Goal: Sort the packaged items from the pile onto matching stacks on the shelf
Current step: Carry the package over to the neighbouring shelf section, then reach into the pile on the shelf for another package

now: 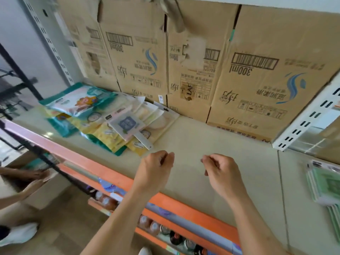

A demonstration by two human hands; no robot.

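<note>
Head view: hands curled, empty: left hand (154,168), right hand (220,172); pile (103,118) stretches back-left to front-right on shelf (211,144).

A single head-worn camera looks forward and down, from close above, onto the shelf (211,148).

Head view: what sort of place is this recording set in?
Probably a small shop, or its stockroom: a beige metal display shelf with an orange front strip, rows of bottled drinks on the tier below, and a loose pile of sealed packaged goods on the shelf.
</note>
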